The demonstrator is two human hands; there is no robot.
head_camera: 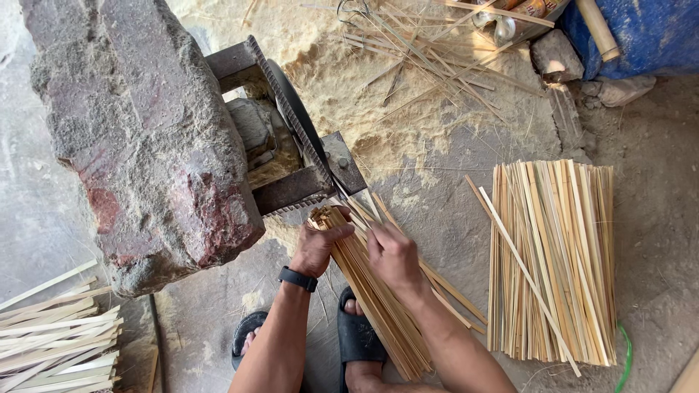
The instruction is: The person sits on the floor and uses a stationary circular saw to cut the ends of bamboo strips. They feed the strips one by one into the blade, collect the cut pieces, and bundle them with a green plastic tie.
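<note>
Nearest me, at six o'clock, my two feet sit in black rubber sandals [360,338] on the dusty grey ground. Just above them lies the bundle of thin pale bamboo splints [378,298], slanting from six o'clock up toward eleven, its cut ends close to the machine.

To do this well, I judge the splints should stay packed flat and square at the tips, fed straight and not fanned, with my knuckles kept back from the metal.

My left hand [319,244], with a black band at the wrist, curls over the top end of the bundle; the fingers are wrapped round the splints in a firm clasp. My right hand [393,255] lies on the bundle just to the right, fingers bent and pressing down on the splints; whether they close fully round any I cannot tell.

At three o'clock, well apart, rests a wide flat stack of longer yellow bamboo strips [553,262]. At eight o'clock is another pale heap of strips [58,342]. Farther off, at eleven, the rusty iron-framed machine with a dark wheel [291,131] sits beside a big rough grey-red stone block [138,131], with sawdust and loose slivers [415,44] beyond at twelve.
</note>
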